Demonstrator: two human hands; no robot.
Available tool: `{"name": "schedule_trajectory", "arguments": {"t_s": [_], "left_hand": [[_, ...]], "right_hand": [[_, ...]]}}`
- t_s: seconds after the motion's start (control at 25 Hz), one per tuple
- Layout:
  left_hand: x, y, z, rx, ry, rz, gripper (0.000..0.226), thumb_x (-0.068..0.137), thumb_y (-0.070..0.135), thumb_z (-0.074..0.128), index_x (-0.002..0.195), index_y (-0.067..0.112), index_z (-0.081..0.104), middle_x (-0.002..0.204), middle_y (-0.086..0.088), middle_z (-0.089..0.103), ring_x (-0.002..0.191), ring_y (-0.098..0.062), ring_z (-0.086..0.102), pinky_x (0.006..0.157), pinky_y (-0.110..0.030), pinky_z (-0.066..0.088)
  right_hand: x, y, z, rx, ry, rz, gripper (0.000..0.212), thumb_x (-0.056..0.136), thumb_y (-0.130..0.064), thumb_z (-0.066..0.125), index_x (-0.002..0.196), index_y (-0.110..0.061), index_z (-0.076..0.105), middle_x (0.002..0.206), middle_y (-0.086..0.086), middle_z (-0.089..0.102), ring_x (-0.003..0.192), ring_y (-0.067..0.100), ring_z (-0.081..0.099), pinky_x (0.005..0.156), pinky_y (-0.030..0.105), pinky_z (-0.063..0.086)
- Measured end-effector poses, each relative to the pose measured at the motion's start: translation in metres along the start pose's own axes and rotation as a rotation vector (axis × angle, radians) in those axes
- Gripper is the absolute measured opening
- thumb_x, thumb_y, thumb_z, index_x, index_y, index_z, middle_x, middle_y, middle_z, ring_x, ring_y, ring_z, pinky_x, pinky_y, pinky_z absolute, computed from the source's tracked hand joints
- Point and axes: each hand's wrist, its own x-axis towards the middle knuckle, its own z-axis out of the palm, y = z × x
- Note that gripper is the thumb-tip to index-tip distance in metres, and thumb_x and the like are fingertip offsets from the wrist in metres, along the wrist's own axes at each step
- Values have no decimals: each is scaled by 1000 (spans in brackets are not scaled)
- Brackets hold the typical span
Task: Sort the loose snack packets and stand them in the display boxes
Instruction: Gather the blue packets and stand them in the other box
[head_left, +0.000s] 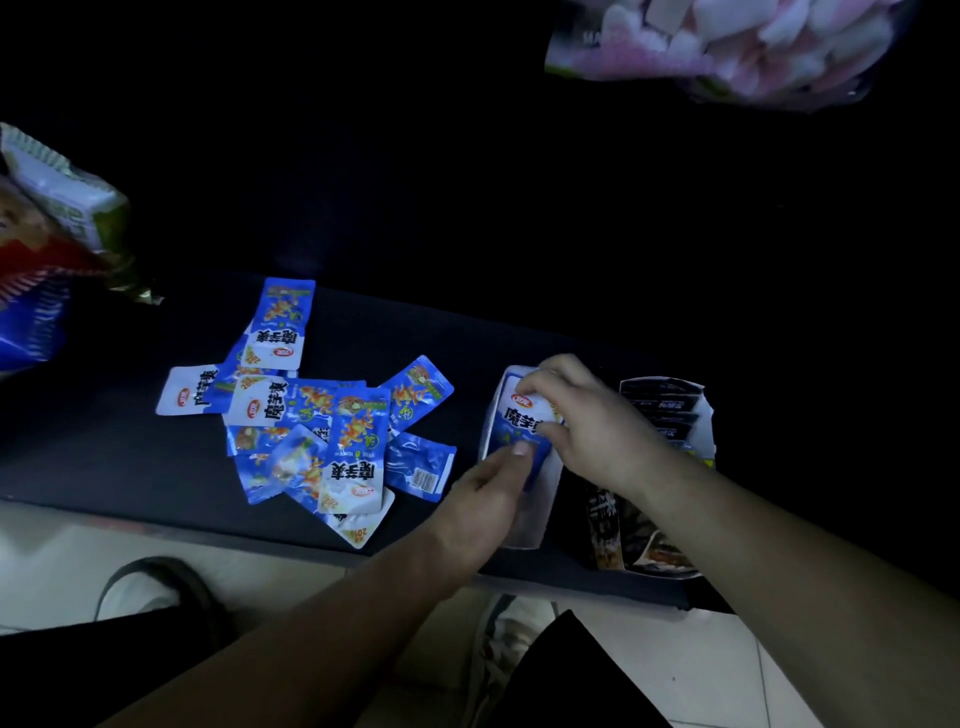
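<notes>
Several loose blue-and-white snack packets (317, 415) lie in a heap on the dark shelf. To their right stands a white display box (540, 519) with blue packets (522, 423) upright inside it. My right hand (597, 421) pinches the top of the front packet in that box. The fingertips of my left hand (488, 488) pinch the same packet's lower edge. A second display box (706, 415) further right holds black packets (657, 405); my right forearm covers its middle.
The dark shelf (104, 457) ends at a front edge just below the boxes. Large snack bags hang at the left (57, 244) and a pink-white marshmallow bag (727, 41) at the top right. Below are the tiled floor and my shoes (156, 592).
</notes>
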Motion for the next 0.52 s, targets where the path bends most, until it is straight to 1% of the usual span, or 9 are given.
{"name": "schedule_trajectory", "arguments": {"t_s": [0.08, 0.16, 0.2, 0.28, 0.32, 0.4, 0.44, 0.52], "left_hand": [[-8, 4, -9, 4, -5, 16, 38, 101, 54, 46, 130, 36, 63, 121, 4, 69, 105, -19, 71, 95, -35, 57], [-17, 10, -21, 34, 11, 38, 34, 101, 50, 50, 127, 34, 65, 114, 1, 72, 97, -21, 74, 88, -38, 57], [-20, 13, -27, 45, 23, 57, 28, 102, 46, 52, 122, 34, 67, 111, -1, 72, 95, -20, 74, 86, -38, 57], [-30, 17, -37, 51, 48, 82, 17, 103, 34, 55, 113, 31, 68, 110, -8, 72, 88, -17, 72, 76, -31, 54], [-36, 18, -43, 57, 69, 89, 15, 102, 29, 56, 111, 28, 67, 110, -11, 72, 85, -16, 70, 70, -26, 52], [-43, 17, -55, 65, 125, 100, 14, 101, 24, 57, 112, 24, 67, 104, -12, 73, 82, -13, 69, 59, -16, 50], [-48, 17, -62, 60, 154, 107, 15, 101, 25, 57, 112, 25, 67, 101, -7, 73, 82, -13, 70, 58, -15, 49], [-52, 14, -84, 60, 209, 98, 15, 101, 31, 56, 111, 28, 66, 101, 1, 71, 81, -16, 72, 62, -18, 49]], "right_hand": [[6, -6, -6, -34, 13, 14, 41, 94, -14, 70, 131, -28, 57, 153, -8, 32, 131, 24, 46, 99, 40, 48], [8, -15, -13, -66, 11, 13, 38, 96, -20, 69, 132, -28, 60, 163, -6, 25, 142, 25, 39, 107, 41, 46], [5, -19, -17, -84, 4, 13, 36, 97, -22, 69, 132, -27, 62, 165, -6, 23, 145, 24, 36, 109, 41, 44], [0, -33, -27, -133, -12, 7, 31, 98, -28, 66, 128, -28, 63, 166, -6, 21, 148, 21, 32, 112, 40, 43], [-3, -44, -34, -157, -15, -1, 28, 98, -32, 65, 126, -29, 64, 165, -7, 23, 148, 19, 32, 112, 40, 42], [-4, -72, -50, -166, -13, -21, 23, 98, -37, 64, 120, -29, 66, 158, -6, 35, 144, 17, 37, 111, 38, 43], [-3, -88, -58, -168, -23, -37, 23, 97, -38, 65, 118, -29, 67, 151, -7, 43, 138, 15, 43, 109, 37, 43], [7, -123, -67, -206, -107, -90, 25, 96, -41, 65, 117, -28, 67, 134, -9, 53, 123, 14, 53, 102, 36, 46]]}}
